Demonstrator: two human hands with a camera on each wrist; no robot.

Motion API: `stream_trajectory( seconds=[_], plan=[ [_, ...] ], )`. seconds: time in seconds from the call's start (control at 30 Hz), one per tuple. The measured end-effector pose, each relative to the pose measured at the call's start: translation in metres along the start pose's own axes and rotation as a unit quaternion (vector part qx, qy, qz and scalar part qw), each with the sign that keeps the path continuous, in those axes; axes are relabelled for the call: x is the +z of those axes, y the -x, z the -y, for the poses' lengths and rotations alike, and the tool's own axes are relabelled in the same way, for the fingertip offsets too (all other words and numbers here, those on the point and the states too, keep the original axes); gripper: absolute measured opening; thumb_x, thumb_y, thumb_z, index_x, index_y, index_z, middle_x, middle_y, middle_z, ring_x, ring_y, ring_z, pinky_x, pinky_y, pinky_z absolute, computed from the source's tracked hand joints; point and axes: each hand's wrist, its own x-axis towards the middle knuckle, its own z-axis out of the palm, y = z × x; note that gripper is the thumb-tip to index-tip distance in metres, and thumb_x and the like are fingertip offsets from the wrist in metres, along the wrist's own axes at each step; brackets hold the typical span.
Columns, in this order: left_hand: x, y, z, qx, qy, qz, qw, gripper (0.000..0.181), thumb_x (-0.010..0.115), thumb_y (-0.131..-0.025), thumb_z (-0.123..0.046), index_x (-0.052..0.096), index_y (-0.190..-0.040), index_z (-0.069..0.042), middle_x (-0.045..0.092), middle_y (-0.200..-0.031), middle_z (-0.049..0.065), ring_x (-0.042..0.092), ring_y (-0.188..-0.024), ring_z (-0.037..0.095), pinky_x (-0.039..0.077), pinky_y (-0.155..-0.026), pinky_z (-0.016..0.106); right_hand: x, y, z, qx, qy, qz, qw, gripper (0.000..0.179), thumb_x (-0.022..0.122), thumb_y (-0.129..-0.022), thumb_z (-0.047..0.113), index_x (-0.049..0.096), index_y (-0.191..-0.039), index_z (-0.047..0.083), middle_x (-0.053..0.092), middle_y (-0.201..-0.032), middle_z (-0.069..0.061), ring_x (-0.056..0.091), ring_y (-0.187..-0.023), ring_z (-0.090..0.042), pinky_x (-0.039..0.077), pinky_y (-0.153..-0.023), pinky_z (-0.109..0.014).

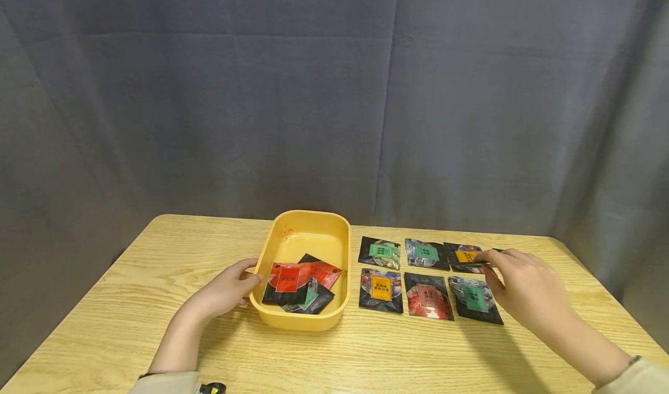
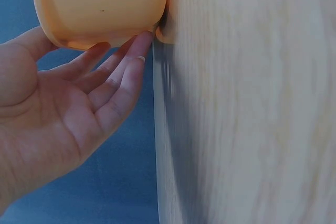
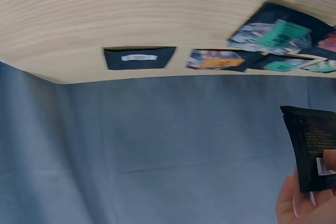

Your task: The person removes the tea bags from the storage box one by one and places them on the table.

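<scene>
A yellow plastic box stands left of the middle of the table, with several black, red and green-labelled sachets lying overlapped inside. At its left side is my left hand, thumb at the rim and fingers against the outer wall, holding it. My right hand is above the right end of the laid-out sachets. It pinches a black sachet, whose printed back with a barcode faces the right wrist camera; in the head view the hand mostly hides this sachet.
Two rows of sachets lie right of the box, among them an orange-labelled one, a red one and a green-labelled one. Another dark sachet lies near the far edge. A grey curtain hangs behind the wooden table.
</scene>
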Motion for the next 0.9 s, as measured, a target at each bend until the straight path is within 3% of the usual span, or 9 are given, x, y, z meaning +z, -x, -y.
stream_trajectory(
  seconds=[0.07,0.13,0.23,0.67,0.9],
  plan=[
    [0.000,0.001,0.000,-0.002,-0.002,-0.001,1.0000,0.052,0.047,-0.104,-0.009,0.028,-0.146,0.016,0.057,-0.125,0.034,0.063,-0.099,0.029,0.052,-0.075,0.040,0.000,0.004,-0.005,0.001,0.002,-0.001,1.0000,0.020,0.058,-0.088,0.020,0.068,-0.100,0.007,0.069,-0.074,-0.004,0.058,-0.058,-0.021,0.044,-0.047,-0.037],
    [0.000,0.002,-0.001,-0.003,-0.003,-0.002,1.0000,0.052,0.047,-0.104,-0.009,0.028,-0.146,0.016,0.057,-0.125,0.034,0.063,-0.100,0.029,0.053,-0.076,0.041,0.000,0.008,-0.009,0.003,0.007,0.000,1.0000,0.025,0.065,-0.075,0.009,0.067,-0.100,0.006,0.069,-0.075,-0.005,0.058,-0.058,-0.022,0.044,-0.047,-0.037],
    [0.000,0.002,0.000,-0.003,-0.004,-0.002,1.0000,0.052,0.046,-0.104,-0.009,0.029,-0.146,0.016,0.057,-0.125,0.034,0.063,-0.101,0.030,0.053,-0.077,0.042,0.000,0.013,-0.015,0.016,0.015,0.004,0.9998,0.031,0.071,-0.067,0.005,0.067,-0.098,0.008,0.069,-0.075,-0.005,0.059,-0.059,-0.022,0.043,-0.047,-0.037],
    [0.000,0.002,0.000,-0.002,0.001,0.000,1.0000,0.052,0.047,-0.104,-0.009,0.029,-0.146,0.015,0.057,-0.125,0.034,0.063,-0.098,0.028,0.052,-0.075,0.040,-0.001,0.037,-0.036,0.046,0.031,0.011,0.9984,0.030,0.071,-0.067,0.005,0.067,-0.096,0.008,0.063,-0.067,0.000,0.047,-0.052,-0.015,0.032,-0.043,-0.028],
    [0.000,0.001,0.001,0.004,0.006,0.003,1.0000,0.051,0.047,-0.104,-0.009,0.029,-0.145,0.016,0.059,-0.122,0.033,0.063,-0.095,0.026,0.052,-0.073,0.038,-0.004,0.048,-0.049,0.049,0.041,0.014,0.9979,0.028,0.066,-0.066,0.004,0.066,-0.095,0.007,0.067,-0.071,-0.006,0.055,-0.052,-0.022,0.037,-0.044,-0.035]
  ],
)
